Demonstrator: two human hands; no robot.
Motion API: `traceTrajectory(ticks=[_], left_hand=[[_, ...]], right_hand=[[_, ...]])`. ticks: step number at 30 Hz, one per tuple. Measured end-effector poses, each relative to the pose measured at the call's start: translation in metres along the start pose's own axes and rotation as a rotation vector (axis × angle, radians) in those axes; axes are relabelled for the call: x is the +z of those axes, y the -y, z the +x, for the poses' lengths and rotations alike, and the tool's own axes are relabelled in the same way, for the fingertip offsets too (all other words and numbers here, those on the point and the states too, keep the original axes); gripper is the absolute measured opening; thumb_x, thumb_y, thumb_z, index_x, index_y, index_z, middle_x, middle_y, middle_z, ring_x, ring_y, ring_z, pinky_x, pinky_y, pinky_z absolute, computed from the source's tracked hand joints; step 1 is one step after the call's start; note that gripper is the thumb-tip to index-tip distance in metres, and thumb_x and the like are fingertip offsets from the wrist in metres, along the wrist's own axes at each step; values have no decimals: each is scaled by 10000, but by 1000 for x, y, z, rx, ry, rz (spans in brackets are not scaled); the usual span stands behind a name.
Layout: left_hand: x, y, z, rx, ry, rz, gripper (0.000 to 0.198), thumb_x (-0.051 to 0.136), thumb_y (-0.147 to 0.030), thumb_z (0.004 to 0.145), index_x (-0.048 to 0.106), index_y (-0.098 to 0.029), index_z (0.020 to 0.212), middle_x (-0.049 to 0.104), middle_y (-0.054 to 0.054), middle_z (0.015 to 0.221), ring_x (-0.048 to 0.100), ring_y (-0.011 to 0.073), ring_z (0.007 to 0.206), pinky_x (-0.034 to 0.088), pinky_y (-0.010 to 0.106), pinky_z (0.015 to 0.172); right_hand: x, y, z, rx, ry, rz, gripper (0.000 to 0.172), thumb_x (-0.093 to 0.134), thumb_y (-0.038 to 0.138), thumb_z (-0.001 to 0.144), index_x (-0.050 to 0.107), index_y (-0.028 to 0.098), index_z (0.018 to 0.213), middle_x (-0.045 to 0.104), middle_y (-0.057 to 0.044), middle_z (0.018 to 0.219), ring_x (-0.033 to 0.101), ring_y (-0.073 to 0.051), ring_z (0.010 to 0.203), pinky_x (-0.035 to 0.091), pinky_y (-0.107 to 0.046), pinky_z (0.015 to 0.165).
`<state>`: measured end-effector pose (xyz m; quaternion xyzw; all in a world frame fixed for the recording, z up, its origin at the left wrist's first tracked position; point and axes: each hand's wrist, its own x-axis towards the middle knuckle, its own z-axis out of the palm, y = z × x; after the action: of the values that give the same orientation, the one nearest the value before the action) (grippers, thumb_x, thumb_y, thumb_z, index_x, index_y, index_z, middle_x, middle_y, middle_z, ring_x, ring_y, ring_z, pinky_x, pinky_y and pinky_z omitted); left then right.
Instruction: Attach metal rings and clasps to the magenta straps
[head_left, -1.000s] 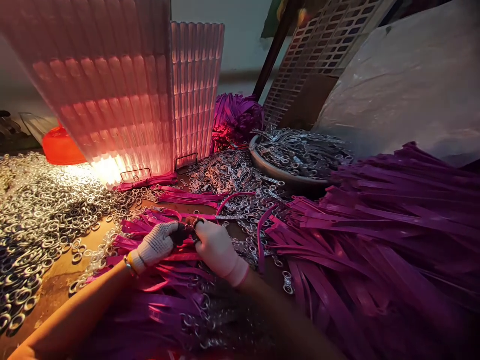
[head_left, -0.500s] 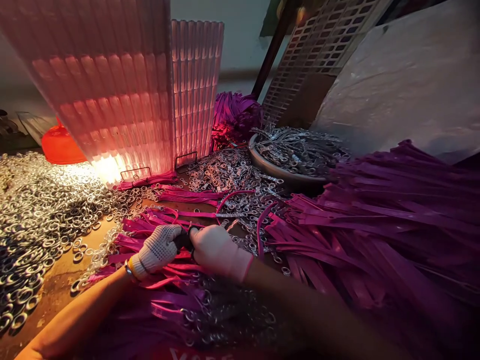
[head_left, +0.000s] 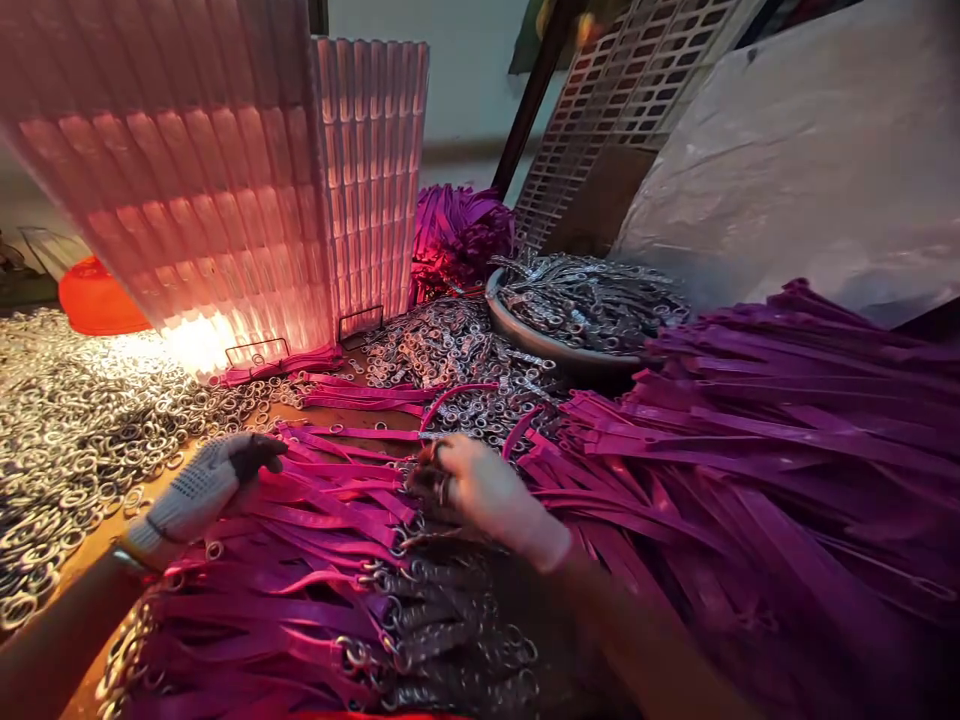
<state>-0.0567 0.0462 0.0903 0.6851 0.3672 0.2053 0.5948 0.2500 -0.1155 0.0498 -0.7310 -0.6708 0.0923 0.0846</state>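
Head view: our right hand [head_left: 484, 492] pinches a silver metal ring [head_left: 437, 468] above the magenta plastic straps [head_left: 330, 500] on the counter [head_left: 79, 565], our left hand [head_left: 199, 490] resting half-open on them, and we fear the ring could slip from gloved fingertips into the heap.

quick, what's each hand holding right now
Left hand: loosely curled, resting on the purple straps, holding nothing.
Right hand: fingers closed on what looks like a metal ring.

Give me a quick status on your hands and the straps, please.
Left hand open, on purple straps. Right hand pinching metal ring. Loose rings piled alongside.
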Motion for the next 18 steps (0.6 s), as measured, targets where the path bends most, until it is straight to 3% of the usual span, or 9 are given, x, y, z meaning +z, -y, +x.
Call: traceTrajectory(ticks=[2, 4, 7, 9, 12, 15, 18], left_hand=[[24, -2, 1, -161, 58, -376, 442, 650, -491, 861, 704, -97, 1054, 699, 82, 793, 448, 52, 448, 329, 158, 389], [45, -6, 7, -297, 193, -684, 514, 663, -532, 842, 688, -73, 1072, 707, 147, 963, 628, 135, 657, 471, 196, 507], [63, -8, 15, -373, 366, -888, 482, 663, -464, 851, 668, -57, 1109, 671, 200, 1144, 677, 257, 965, 552, 275, 683], [67, -4, 16, -366, 357, -877, 403, 686, -344, 833, 668, -50, 1108, 676, 199, 1135, 679, 267, 997, 542, 252, 678], [71, 4, 10, -300, 263, -732, 386, 729, -203, 753, 662, -53, 1103, 703, 166, 1014, 703, 202, 820, 477, 181, 543], [77, 7, 3, -218, 132, -542, 341, 726, -206, 752, 628, -99, 1061, 711, 101, 859, 617, 105, 553, 386, 155, 422], [83, 3, -1, -171, 40, -325, 192, 671, -235, 792, 585, -123, 922, 685, 54, 674, 450, 52, 371, 306, 152, 352]], right_hand=[[12, -27, 28, 115, -13, -101, 262, 493, 108, 863, 707, 142, 1010, 677, -127, 1066, 574, -233, 1030, 396, -292, 857], [28, -44, 55, 134, 6, -149, 283, 489, 73, 840, 706, 97, 1022, 672, -166, 1088, 565, -268, 1062, 390, -322, 876], [55, -51, 77, 99, 53, -156, 306, 510, 42, 800, 703, 80, 1035, 677, -170, 1098, 574, -276, 1063, 390, -326, 881], [68, -51, 80, 95, 69, -145, 331, 498, 20, 789, 703, 102, 1036, 690, -142, 1068, 592, -247, 1028, 397, -298, 865], [73, -55, 73, 134, 30, -124, 339, 458, 3, 802, 702, 116, 1009, 685, -141, 1047, 598, -234, 1008, 402, -282, 842], [62, -60, 63, 218, -62, -103, 323, 419, 3, 816, 692, 90, 965, 665, -188, 1045, 602, -261, 977, 417, -308, 812], [44, -50, 48, 212, -144, -13, 391, 405, -4, 805, 675, 116, 1062, 683, -141, 1026, 621, -232, 944, 445, -293, 814]])
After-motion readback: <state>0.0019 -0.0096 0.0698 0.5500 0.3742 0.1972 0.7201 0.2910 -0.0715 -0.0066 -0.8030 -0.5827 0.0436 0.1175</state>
